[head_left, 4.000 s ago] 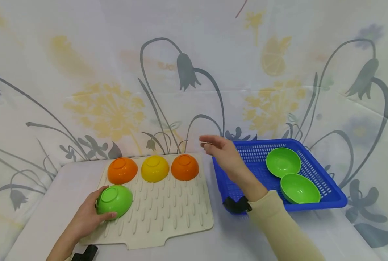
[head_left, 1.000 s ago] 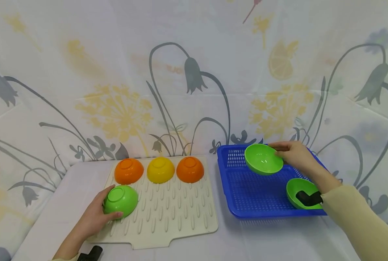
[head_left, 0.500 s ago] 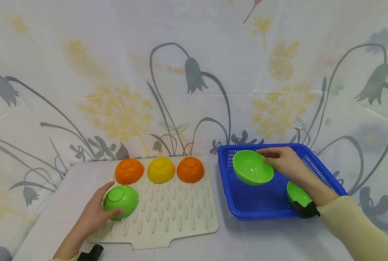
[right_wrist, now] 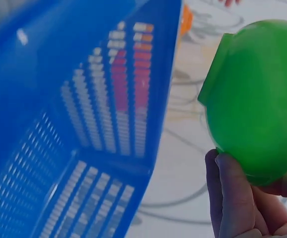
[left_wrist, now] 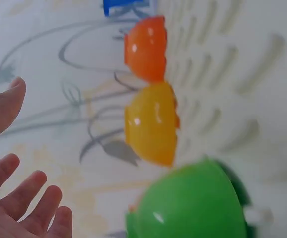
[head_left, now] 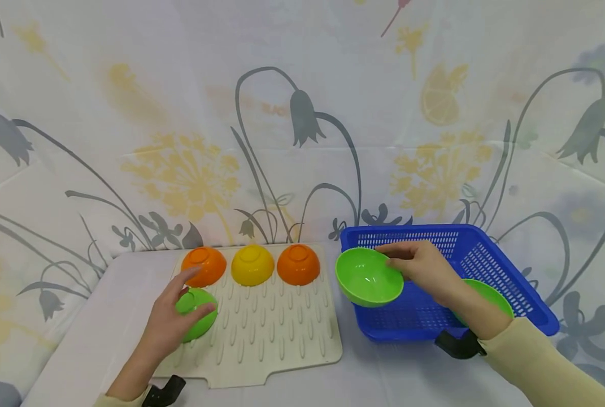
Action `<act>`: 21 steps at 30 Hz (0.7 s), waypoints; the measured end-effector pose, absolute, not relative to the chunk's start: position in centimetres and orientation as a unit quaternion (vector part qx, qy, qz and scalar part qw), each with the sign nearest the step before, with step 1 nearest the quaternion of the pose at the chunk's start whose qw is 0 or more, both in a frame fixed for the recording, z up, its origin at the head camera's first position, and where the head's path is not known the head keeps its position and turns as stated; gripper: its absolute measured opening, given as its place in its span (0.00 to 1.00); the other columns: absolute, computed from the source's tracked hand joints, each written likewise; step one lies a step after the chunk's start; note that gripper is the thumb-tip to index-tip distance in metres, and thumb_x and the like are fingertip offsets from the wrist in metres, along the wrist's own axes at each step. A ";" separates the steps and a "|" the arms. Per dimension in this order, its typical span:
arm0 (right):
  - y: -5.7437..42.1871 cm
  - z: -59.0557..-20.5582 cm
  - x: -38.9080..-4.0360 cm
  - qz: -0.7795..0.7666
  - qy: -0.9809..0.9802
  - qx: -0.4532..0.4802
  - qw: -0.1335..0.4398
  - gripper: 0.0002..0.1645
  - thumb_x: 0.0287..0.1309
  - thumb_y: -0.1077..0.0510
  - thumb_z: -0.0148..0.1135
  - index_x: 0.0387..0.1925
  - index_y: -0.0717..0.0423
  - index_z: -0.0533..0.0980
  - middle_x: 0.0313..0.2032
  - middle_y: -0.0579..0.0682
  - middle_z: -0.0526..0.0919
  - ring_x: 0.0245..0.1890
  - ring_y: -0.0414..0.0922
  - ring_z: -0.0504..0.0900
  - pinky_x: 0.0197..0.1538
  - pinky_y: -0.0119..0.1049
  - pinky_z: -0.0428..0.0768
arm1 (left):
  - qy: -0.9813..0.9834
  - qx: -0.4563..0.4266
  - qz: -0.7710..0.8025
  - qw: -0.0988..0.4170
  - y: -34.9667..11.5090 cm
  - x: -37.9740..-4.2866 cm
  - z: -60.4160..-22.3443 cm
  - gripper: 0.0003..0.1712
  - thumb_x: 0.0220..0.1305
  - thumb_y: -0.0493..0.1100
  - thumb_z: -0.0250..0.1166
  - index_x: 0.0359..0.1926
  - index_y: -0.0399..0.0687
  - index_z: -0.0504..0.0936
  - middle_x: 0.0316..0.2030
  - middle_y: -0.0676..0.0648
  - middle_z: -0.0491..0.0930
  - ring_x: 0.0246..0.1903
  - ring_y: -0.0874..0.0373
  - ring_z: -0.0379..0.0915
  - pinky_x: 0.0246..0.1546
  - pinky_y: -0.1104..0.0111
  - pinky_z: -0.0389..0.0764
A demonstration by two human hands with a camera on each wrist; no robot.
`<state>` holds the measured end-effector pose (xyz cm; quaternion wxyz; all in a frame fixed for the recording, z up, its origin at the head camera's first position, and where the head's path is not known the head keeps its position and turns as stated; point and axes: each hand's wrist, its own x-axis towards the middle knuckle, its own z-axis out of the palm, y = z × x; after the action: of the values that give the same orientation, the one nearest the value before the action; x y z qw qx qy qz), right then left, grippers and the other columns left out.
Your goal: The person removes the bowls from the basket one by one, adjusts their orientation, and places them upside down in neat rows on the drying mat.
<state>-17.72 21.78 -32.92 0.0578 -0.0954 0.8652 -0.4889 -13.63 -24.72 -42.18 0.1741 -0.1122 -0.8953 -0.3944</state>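
Observation:
My right hand [head_left: 426, 271] pinches the rim of a green bowl [head_left: 368, 280], its hollow facing up and toward me, above the left end of the blue basket [head_left: 409, 330]. Seen from the right wrist, that bowl [right_wrist: 257, 99] is beside the basket wall, with fingers at its edge. My left hand [head_left: 167, 316] has its fingers spread, over an upside-down green bowl [head_left: 200, 319] on the cream drying mat [head_left: 282, 339]. In the left wrist view the hand [left_wrist: 22, 198] is apart from that bowl [left_wrist: 193, 208].
Two orange bowls [head_left: 208, 268] [head_left: 299, 264] and a yellow bowl [head_left: 252, 265] lie upside down along the mat's far edge. Another green bowl [head_left: 490, 299] sits in the basket's right part, partly behind my right forearm. A flowered cloth [head_left: 302, 169] hangs behind.
My right hand took one green bowl from the basket and has carried it left and lower. My left hand has let go of the upside-down green bowl and lifted off it.

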 end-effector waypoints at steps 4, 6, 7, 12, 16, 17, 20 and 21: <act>20.5 -33.0 -17.2 -0.503 0.856 -0.097 0.068 0.20 0.66 0.63 0.60 0.58 0.63 0.78 0.54 0.61 0.82 0.41 0.47 0.84 0.39 0.37 0.84 | -0.884 -0.148 -0.413 0.163 -22.5 -13.3 -41.2 0.44 0.52 0.41 0.79 0.69 0.45 0.69 0.66 0.43 0.70 0.62 0.44 0.68 0.62 0.66 0.70; 19.9 -33.2 -17.0 -0.510 0.852 -0.098 0.071 0.20 0.66 0.63 0.60 0.58 0.63 0.79 0.53 0.61 0.82 0.41 0.48 0.84 0.39 0.37 0.84 | -0.878 -0.165 -0.423 0.150 -21.4 -13.1 -40.8 0.44 0.52 0.41 0.79 0.69 0.47 0.69 0.66 0.44 0.70 0.63 0.45 0.68 0.62 0.57 0.71; 19.6 -33.3 -16.9 -0.513 0.850 -0.099 0.071 0.20 0.66 0.64 0.60 0.58 0.63 0.79 0.53 0.61 0.82 0.41 0.48 0.84 0.39 0.37 0.85 | -0.876 -0.173 -0.428 0.143 -20.9 -13.0 -40.6 0.44 0.52 0.42 0.79 0.69 0.47 0.70 0.67 0.45 0.70 0.64 0.45 0.67 0.61 0.53 0.71; 17.9 -33.9 -16.2 -0.526 0.842 -0.098 0.070 0.19 0.65 0.66 0.60 0.56 0.64 0.80 0.51 0.60 0.83 0.41 0.48 0.84 0.39 0.38 0.86 | -0.855 -0.207 -0.465 0.098 -18.4 -12.5 -40.1 0.43 0.53 0.45 0.78 0.69 0.50 0.70 0.67 0.49 0.71 0.65 0.48 0.67 0.61 0.47 0.72; 16.6 -34.4 -15.8 -0.526 0.842 -0.102 0.071 0.18 0.64 0.65 0.60 0.55 0.62 0.81 0.50 0.58 0.84 0.42 0.49 0.85 0.40 0.39 0.86 | -0.837 -0.221 -0.497 0.058 -16.5 -12.3 -39.9 0.42 0.55 0.48 0.77 0.69 0.55 0.69 0.67 0.53 0.71 0.65 0.51 0.66 0.61 0.45 0.71; 16.3 -34.6 -15.8 -0.524 0.842 -0.105 0.071 0.18 0.63 0.65 0.60 0.54 0.61 0.81 0.49 0.58 0.84 0.42 0.48 0.84 0.40 0.39 0.86 | -0.832 -0.223 -0.505 0.049 -16.1 -12.3 -39.9 0.42 0.55 0.48 0.77 0.69 0.55 0.69 0.67 0.53 0.70 0.65 0.51 0.66 0.61 0.45 0.71; 15.5 -35.0 -15.8 -0.520 0.845 -0.107 0.072 0.17 0.63 0.65 0.61 0.53 0.60 0.82 0.49 0.56 0.85 0.43 0.48 0.84 0.42 0.39 0.86 | -0.817 -0.229 -0.529 0.022 -14.8 -12.2 -40.0 0.43 0.55 0.48 0.77 0.70 0.55 0.68 0.67 0.54 0.70 0.65 0.51 0.66 0.61 0.45 0.71; 15.3 -35.1 -15.8 -0.520 0.844 -0.107 0.072 0.17 0.62 0.66 0.61 0.53 0.60 0.82 0.49 0.56 0.85 0.43 0.48 0.84 0.42 0.39 0.86 | -0.812 -0.230 -0.537 0.014 -14.4 -12.2 -40.1 0.43 0.55 0.48 0.77 0.70 0.55 0.68 0.67 0.54 0.70 0.65 0.51 0.66 0.61 0.45 0.70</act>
<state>-15.83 15.32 -35.10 0.0720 -0.1067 0.8442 -0.5203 -12.17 -14.44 -40.08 0.0137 -0.2301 -0.8118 -0.5366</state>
